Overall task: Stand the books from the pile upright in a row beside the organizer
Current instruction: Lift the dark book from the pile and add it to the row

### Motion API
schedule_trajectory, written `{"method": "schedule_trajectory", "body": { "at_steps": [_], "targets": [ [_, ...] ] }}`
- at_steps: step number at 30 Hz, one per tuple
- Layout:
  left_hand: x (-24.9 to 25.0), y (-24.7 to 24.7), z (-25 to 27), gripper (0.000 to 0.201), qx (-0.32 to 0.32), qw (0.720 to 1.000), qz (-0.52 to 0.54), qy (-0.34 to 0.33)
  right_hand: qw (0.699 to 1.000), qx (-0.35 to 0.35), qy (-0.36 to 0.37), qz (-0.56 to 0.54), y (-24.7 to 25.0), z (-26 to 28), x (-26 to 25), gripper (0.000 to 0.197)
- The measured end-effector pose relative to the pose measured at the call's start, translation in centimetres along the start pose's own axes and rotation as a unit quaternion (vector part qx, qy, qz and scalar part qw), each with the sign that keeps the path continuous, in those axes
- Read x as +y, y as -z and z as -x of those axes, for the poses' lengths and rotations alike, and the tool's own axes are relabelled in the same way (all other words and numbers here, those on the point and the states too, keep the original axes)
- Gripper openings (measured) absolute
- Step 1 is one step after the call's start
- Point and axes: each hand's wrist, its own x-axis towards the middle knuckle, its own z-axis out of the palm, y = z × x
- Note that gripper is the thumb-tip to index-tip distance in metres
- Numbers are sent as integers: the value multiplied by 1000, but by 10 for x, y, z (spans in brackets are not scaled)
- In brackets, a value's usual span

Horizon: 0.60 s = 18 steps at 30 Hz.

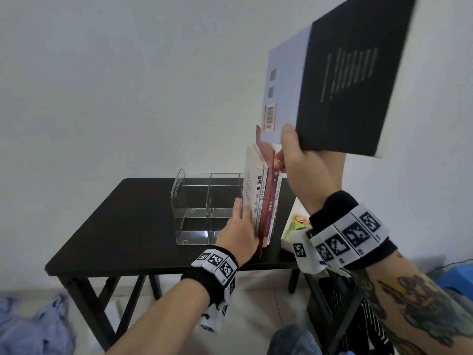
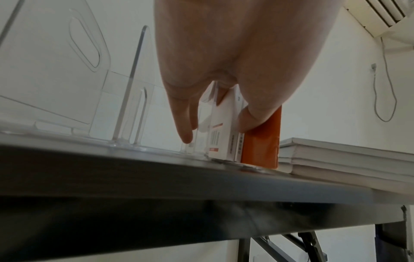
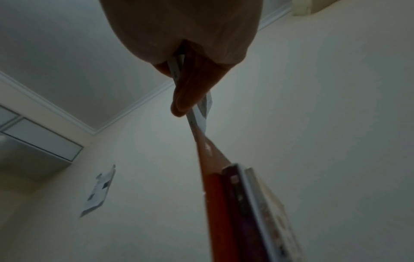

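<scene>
One table point(image 1: 115, 226) is recorded, and one clear organizer point(image 1: 194, 201) on it. In the upright row point(image 1: 258, 198) beside the organizer, three spines are counted with certainty (a fourth, pale, at the row's right end cannot be confirmed). One raised book point(image 1: 345, 85) is counted above. In the pile point(image 2: 336, 159) at the table's right edge, at least two books are distinguished.

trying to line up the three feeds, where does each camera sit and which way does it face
Head: high, looking forward and down at the black table, clear organizer, both forearms and hands.
Left wrist: below the table edge, looking up along the left hand steadying the standing books.
Right wrist: looking up along the right hand pinching the raised book.
Shared: standing books and organizer in head and left wrist.
</scene>
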Motion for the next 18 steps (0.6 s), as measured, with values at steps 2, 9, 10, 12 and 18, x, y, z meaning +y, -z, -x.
{"method": "schedule_trajectory", "body": {
  "at_steps": [2,9,10,12,18],
  "targets": [
    [0,1,1,61,5,1000,-7,-10,998,2,50,40,-9,1,5,49],
    [0,1,1,66,-7,1000,0,5,958,24,155,240,-32,2,41,34],
    [1,1,1,68,-12,1000,2,9,953,20,158,257,-33,1,45,29],
    [2,0,1,71,-10,1000,13,14,948,6,158,276,-36,2,50,22],
    [2,-2,13,64,83,989,125,1,942,-30,115,313,-47,11,58,33]
  ]
}}
